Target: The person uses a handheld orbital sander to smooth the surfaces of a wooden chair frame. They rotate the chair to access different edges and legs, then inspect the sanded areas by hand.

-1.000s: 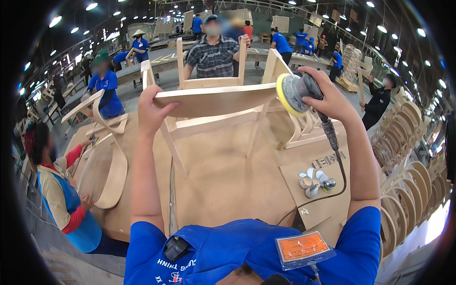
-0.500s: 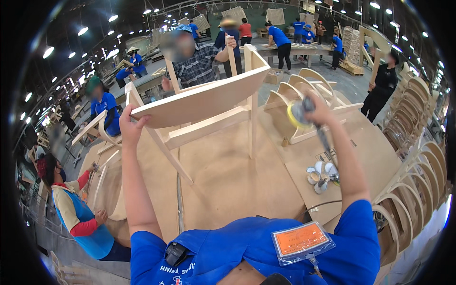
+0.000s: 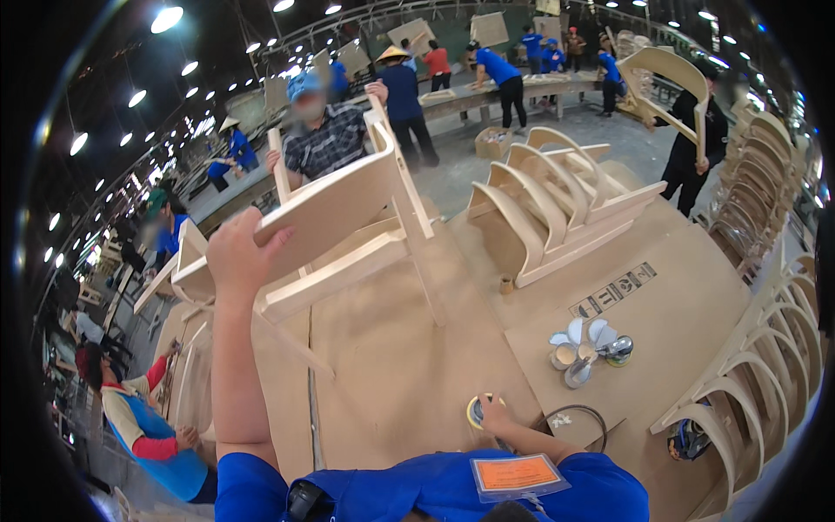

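A pale wooden chair frame point(image 3: 323, 213) with a broad curved back panel stands tilted on the covered table. My left hand point(image 3: 243, 257) is closed over the panel's upper edge near its left end, thumb on the face toward me. Low and near my body, my right hand point(image 3: 497, 416) grips a round power sander point(image 3: 474, 412) with a yellow-edged pad, at table level. A cable loops beside my right forearm. Across from me, a co-worker point(image 3: 326, 139) in a plaid shirt has hands on wooden uprights behind the panel.
Brown cardboard point(image 3: 417, 374) covers the table. Right of the chair frame lie nested curved wooden frames point(image 3: 548, 209). A cluster of small cups and white discs point(image 3: 587, 350) sits nearer. Curved parts are stacked point(image 3: 752, 374) along the right. Several other people work around, one carrying a frame point(image 3: 670, 83).
My right hand has brought the sander down from beside the nested frames to the table near my body. The chair frame has turned and tipped leftward, my left hand still on it.
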`<state>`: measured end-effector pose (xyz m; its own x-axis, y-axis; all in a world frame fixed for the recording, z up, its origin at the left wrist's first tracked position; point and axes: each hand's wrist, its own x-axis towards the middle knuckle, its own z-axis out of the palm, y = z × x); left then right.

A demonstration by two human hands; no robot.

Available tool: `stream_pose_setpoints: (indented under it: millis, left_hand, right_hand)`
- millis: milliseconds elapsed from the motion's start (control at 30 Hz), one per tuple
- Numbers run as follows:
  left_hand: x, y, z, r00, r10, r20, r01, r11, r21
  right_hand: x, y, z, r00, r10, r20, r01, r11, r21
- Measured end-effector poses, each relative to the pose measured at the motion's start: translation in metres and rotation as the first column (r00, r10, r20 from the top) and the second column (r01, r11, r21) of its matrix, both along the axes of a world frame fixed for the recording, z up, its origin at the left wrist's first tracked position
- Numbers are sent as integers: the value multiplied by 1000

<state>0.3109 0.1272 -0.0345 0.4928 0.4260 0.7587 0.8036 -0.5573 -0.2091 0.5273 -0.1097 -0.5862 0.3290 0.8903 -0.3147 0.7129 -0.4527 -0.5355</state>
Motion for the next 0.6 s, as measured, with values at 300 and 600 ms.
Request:
stream_pose_setpoints:
  millis: [300, 600]
  left_hand:
    - [-4, 0, -5, 992, -118, 47, 107, 976, 192]
    - [-8, -4, -6, 993, -101, 56, 94, 989, 116]
  right_hand:
    - [-22, 25, 84, 832, 548, -89, -529, 831, 172]
    - [-27, -1, 148, 263, 515, -816, -527, 785, 326]
